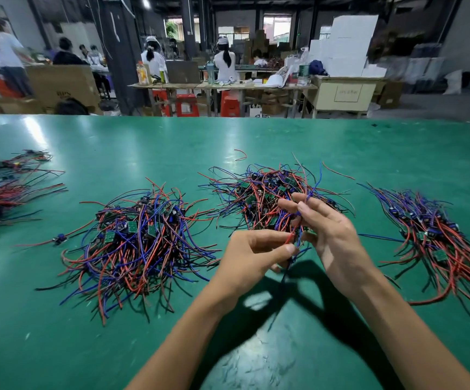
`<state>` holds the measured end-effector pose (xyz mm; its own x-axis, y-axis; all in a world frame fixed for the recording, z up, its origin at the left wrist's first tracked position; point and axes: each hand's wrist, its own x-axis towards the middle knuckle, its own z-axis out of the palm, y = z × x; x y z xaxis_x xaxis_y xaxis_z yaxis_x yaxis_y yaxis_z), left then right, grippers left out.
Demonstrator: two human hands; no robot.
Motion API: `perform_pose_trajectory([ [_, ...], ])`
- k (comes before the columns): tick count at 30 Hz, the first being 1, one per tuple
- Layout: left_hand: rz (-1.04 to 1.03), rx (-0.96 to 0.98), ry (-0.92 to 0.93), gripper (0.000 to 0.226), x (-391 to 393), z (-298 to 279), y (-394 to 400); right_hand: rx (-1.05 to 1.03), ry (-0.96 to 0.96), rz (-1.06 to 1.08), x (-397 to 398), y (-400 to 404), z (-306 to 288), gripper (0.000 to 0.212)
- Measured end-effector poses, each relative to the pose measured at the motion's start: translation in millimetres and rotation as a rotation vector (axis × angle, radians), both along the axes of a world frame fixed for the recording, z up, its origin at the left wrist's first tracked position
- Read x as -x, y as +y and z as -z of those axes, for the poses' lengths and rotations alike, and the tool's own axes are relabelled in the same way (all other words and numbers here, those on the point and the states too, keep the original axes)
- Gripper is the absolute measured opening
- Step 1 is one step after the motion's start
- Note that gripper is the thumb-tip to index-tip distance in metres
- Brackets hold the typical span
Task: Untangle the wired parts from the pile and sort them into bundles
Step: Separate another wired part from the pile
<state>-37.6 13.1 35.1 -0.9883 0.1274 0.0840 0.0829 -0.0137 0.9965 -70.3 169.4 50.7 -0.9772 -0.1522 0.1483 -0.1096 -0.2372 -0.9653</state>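
Observation:
A tangled pile (267, 195) of small green boards with red, blue and black wires lies at the table's centre. Just in front of it, above the table, my left hand (250, 254) pinches the red and blue wires of one wired part (297, 235) between thumb and fingers. My right hand (329, 226) holds the same wires higher up, its fingers spread and partly straight. The part's board is mostly hidden between my hands. A second tangled pile (135, 240) lies to the left. A combed bundle (436, 237) with wires fanned toward me lies to the right.
Another bundle (0, 190) lies at the far left edge of the green table (115, 142). A single wired part (59, 239) sits left of the left pile, and a loose red wire (241, 154) lies behind the centre pile. Behind the table, people work at benches.

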Motion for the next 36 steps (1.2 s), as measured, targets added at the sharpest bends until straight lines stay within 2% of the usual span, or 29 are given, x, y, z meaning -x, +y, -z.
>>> perform_pose_trajectory([
  [6, 0.111, -0.009, -0.094, 0.017, -1.6, -7.2, -9.3, 0.008, -0.060, 0.099, 2.7, 3.4, -3.4, 0.020],
  [9, 0.163, -0.057, -0.118, 0.019, -1.9, -13.1, -8.5, 0.000, -0.054, -0.006, 2.6, 4.2, -0.7, 0.022],
  [12, 0.127, -0.132, -0.072, 0.025, -1.6, -12.5, -5.4, -0.043, -0.031, -0.140, 0.4, 1.4, 4.0, 0.029],
  [16, 0.074, -0.151, -0.019, 0.024, -2.0, -8.8, -6.9, -0.060, -0.048, -0.183, -3.5, -9.8, 11.1, 0.033],
  [21, 0.105, -0.131, -0.061, 0.021, -0.3, -10.2, -11.9, -0.075, -0.061, -0.137, -3.5, -11.0, 9.8, 0.027],
  [25, 0.143, -0.100, -0.057, 0.020, -1.8, -8.6, -9.9, -0.182, 0.055, -0.039, -7.0, -11.8, 12.5, 0.012],
  [32, 0.102, -0.035, 0.012, 0.017, 1.8, -6.8, -13.3, -0.145, 0.021, -0.093, -9.1, -11.5, 9.4, 0.024],
  [36, 0.074, -0.036, -0.014, 0.030, 3.7, -6.2, -13.0, -0.115, 0.018, -0.079, -10.4, -13.4, 12.1, 0.025],
])
